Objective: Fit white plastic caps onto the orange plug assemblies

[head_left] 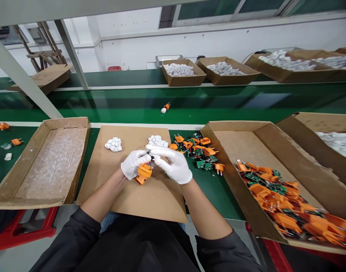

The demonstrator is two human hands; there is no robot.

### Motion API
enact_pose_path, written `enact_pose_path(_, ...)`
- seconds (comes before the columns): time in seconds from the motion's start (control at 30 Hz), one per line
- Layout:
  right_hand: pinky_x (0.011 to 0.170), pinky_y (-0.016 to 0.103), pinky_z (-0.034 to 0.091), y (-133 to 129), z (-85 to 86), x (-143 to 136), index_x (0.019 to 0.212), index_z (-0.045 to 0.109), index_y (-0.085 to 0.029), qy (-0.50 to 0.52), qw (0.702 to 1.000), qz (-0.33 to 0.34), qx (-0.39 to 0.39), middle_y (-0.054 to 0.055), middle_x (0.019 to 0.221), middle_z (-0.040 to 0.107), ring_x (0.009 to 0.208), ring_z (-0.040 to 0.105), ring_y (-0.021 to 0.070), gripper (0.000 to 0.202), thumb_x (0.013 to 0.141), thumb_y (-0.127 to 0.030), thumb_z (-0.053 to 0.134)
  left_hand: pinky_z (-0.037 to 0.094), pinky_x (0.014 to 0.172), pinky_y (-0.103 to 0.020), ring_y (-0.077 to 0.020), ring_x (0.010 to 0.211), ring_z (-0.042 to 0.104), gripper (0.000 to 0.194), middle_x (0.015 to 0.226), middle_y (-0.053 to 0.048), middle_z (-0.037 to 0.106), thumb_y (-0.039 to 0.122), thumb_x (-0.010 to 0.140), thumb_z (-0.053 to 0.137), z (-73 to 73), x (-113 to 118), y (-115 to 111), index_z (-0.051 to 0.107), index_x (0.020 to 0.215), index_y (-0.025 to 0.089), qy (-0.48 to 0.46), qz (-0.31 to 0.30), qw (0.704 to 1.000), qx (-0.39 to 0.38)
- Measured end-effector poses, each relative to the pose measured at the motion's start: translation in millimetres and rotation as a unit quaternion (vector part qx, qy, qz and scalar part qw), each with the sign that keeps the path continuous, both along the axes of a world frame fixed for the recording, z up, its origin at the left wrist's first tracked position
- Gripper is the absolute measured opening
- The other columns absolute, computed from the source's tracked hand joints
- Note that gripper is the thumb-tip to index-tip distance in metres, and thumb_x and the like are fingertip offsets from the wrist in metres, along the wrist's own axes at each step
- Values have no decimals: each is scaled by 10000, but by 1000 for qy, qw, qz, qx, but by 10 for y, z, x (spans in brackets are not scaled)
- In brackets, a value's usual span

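Both of my hands wear white gloves and meet above a brown cardboard sheet [105, 189]. My left hand [131, 165] is closed on an orange plug [144, 173], which hangs at its fingertips. A small dark part [152, 158] shows between the two hands, partly covered by fingers. My right hand [175, 166] pinches at that spot; what lies in its fingers is mostly hidden. Just behind the fingers sits a pile of small white pieces [157, 141]. Another white cluster [113, 144] rests farther left on the sheet.
Orange plugs with green circuit boards [203, 151] lie heaped right of the sheet. A large carton [232, 181] holds many more. At left stands a shallow cardboard box [51, 162]. Behind, one orange plug [167, 106] lies on the green belt [119, 105]; boxes of white pieces [178, 69] line a shelf.
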State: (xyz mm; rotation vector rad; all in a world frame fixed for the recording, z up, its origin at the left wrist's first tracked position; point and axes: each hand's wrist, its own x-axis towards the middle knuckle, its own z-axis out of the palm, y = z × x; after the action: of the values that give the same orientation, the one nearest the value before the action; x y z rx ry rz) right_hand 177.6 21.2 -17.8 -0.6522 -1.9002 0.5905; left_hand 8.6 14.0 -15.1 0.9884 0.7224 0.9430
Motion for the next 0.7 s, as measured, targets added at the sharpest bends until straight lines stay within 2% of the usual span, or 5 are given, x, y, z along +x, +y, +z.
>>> enact_pose_path(0.1, 923, 404, 578, 15, -30, 2, 1119, 703, -302, 9, 998, -37, 52, 35, 1178, 722, 1036, 709, 220, 282, 876, -193, 608, 432, 629, -295, -108, 602, 502, 500, 618, 3, 550, 577, 533, 829, -40, -6, 17, 643, 686, 139, -3, 27, 999, 19)
enact_pose_path(0.2, 949, 408, 566, 47, -49, 26, 1172, 689, -315, 8, 997, -20, 68, 29, 1208, 707, 1086, 688, 228, 312, 891, -224, 588, 459, 701, -305, -128, 675, 541, 438, 686, -10, 610, 510, 563, 834, -36, -10, 25, 675, 734, 140, 13, 66, 996, 63)
enact_pose_path(0.43, 995, 457, 523, 13, 17, -11, 1003, 725, -313, 89, 986, 44, -131, 20, 1122, 741, 1096, 671, 235, 154, 869, -326, 649, 489, 684, -314, -152, 690, 561, 403, 722, -20, 636, 497, 562, 828, -43, -19, 0, 698, 752, 166, 135, 152, 965, 163)
enact_pose_path(0.57, 946, 453, 535, -20, 61, -47, 953, 674, -292, 126, 975, 31, -180, 38, 1099, 710, 1042, 666, 225, 154, 820, -364, 706, 520, 732, -323, -162, 721, 613, 332, 763, -36, 674, 460, 648, 804, -74, -66, 4, 719, 809, 182, 229, 201, 893, 330)
enact_pose_path(0.7, 837, 423, 578, 0, 66, 1, 1020, 616, -264, 100, 956, 53, -269, 67, 1068, 689, 956, 686, 228, 371, 748, -474, 755, 530, 734, -313, -161, 769, 635, 299, 835, -55, 697, 418, 738, 757, -31, -126, 15, 727, 926, 187, 285, 226, 785, 501)
